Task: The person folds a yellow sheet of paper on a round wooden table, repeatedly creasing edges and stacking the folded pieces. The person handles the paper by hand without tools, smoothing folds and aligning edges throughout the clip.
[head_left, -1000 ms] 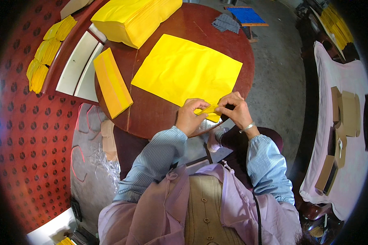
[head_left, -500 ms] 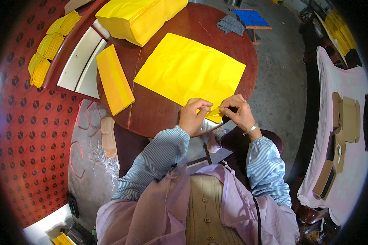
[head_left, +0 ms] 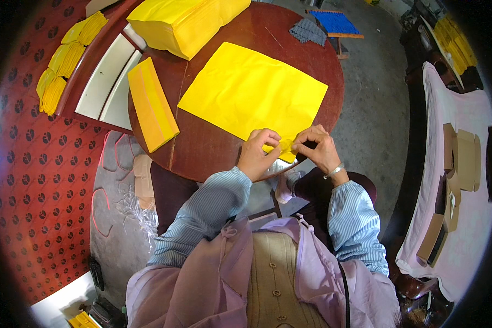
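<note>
A large yellow sheet of paper [head_left: 251, 90] lies slanted on the round brown table [head_left: 199, 153], its near corner over the table's front edge. My left hand [head_left: 256, 154] is closed at this corner, thumb and forefinger pinching the paper. Close to its right, my right hand [head_left: 321, 151], with a bracelet at the wrist, is also closed in a pinch on the corner, where the paper is wrinkled between my fingertips. I cannot tell whether one layer or several lie under them.
Left of the sheet lies a long folded yellow paper strip [head_left: 153, 106]. A thick yellow paper stack [head_left: 183, 27] sits behind it. A grey cloth [head_left: 308, 31] rests at the far edge, near a blue-topped stool [head_left: 335, 24]. Open cardboard boxes [head_left: 459, 169] lie on a pink-covered seat at right.
Both hands stay at the near corner and have shifted only slightly. The paper between my fingertips is more bunched up and wrinkled now.
</note>
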Available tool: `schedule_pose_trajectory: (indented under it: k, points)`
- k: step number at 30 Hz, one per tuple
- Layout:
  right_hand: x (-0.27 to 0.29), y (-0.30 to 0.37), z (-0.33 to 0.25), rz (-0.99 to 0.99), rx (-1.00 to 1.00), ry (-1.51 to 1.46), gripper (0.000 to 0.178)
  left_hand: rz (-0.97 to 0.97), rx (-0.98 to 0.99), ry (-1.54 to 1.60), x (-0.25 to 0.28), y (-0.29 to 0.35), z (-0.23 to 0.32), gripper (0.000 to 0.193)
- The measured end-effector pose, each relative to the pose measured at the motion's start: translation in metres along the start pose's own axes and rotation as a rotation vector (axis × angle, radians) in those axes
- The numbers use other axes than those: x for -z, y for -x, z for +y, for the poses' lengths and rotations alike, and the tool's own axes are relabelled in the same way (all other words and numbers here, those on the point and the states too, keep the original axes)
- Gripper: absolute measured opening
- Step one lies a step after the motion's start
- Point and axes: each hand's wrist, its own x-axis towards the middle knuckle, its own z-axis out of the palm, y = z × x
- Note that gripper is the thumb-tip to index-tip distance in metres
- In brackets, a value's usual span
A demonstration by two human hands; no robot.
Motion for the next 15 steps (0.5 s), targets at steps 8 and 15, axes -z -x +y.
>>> schedule_pose_trajectory:
  k: [8, 15]
  points:
    - [-0.0032, -0.001, 0.0034, 0.032, 0.009, 0.024, 0.013, 0.02, 0.035, -0.011, -0.0052, 0.0, 0.0024, 0.014]
    - [0.0, -0.0013, 0.0019, 0.008, 0.041, 0.023, 0.013, 0.051, -0.145, -0.001, -0.0092, 0.0026, -0.0057, 0.012]
